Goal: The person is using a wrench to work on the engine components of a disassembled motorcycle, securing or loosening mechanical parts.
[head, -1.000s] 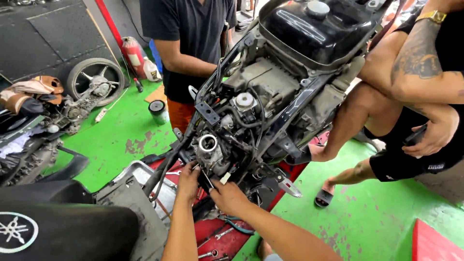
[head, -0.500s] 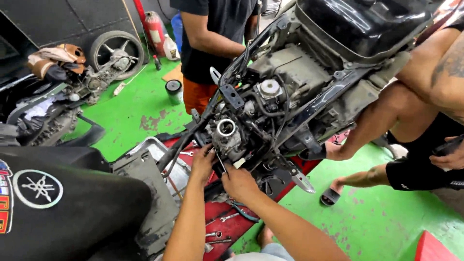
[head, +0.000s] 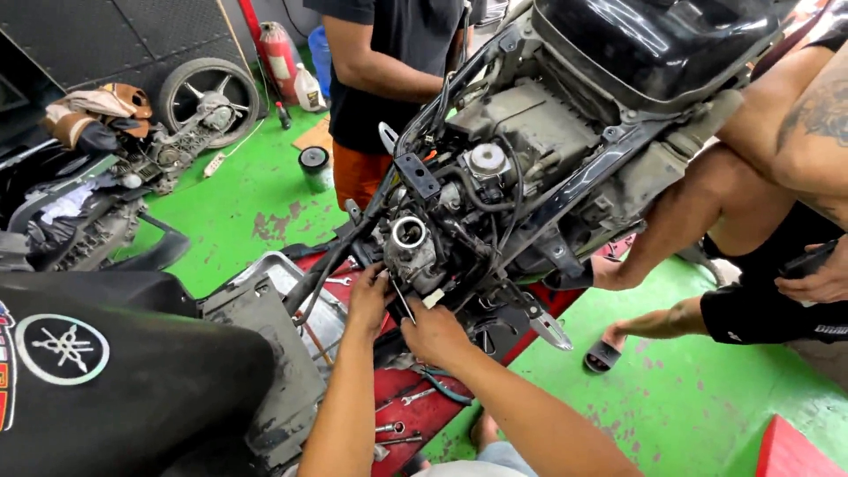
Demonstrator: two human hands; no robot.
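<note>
A stripped scooter (head: pixel 565 150) stands tilted on a red lift, its frame, engine parts and black under-seat tub bare. Near its front sits a grey carburettor (head: pixel 412 245) with a round open mouth. My left hand (head: pixel 367 299) reaches up to the carburettor's lower left side and touches it. My right hand (head: pixel 433 331) is closed around a thin dark tool (head: pixel 402 300) whose tip points up under the carburettor. Hoses and cables cross above both hands.
A person in a black shirt (head: pixel 389 62) stands behind the scooter. Another person (head: pixel 777 221) squats at the right, holding something dark. Loose wrenches lie on the red lift (head: pixel 415 397). A black body panel (head: pixel 115 371) fills the lower left. A wheel (head: pixel 208 97) and engine parts lie on the green floor.
The view has shifted closer and downward toward the carburettor. Both my hands stay at its underside, with the tool still held in my right hand.
</note>
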